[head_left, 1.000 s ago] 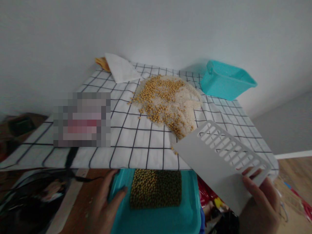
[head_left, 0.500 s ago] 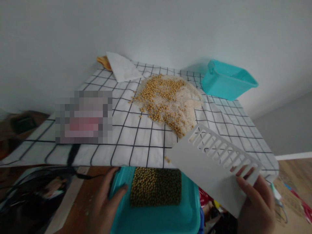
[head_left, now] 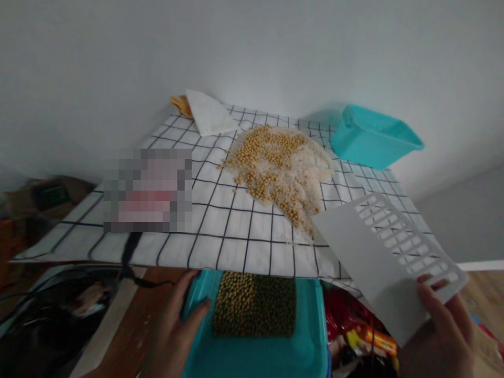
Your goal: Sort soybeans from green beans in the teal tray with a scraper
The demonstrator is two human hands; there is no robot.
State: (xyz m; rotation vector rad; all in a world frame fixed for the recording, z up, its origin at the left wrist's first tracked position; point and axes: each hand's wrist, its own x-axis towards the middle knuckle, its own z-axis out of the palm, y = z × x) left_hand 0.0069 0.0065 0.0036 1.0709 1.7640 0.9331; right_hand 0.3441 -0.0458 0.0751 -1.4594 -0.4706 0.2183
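My left hand (head_left: 173, 328) grips the left rim of a teal tray (head_left: 307, 346) held below the table's front edge; soybeans (head_left: 254, 307) fill its middle. My right hand (head_left: 441, 336) holds a flat white slotted plastic scraper (head_left: 378, 257) by its lower corner, tilted, its upper edge near the front of a pile of soybeans mixed with rice (head_left: 281, 165) on the checked tablecloth (head_left: 220, 231).
A teal basin (head_left: 374, 136) stands at the back right of the table. A folded white cloth (head_left: 208, 113) lies at the back by the wall. A blurred patch covers something at the left. Colourful packets (head_left: 366, 336) and dark cables lie on the floor below.
The scraper has swung right and away from the table edge after sweeping toward the tray. The view has shifted slightly; my left hand keeps its hold on the tray.
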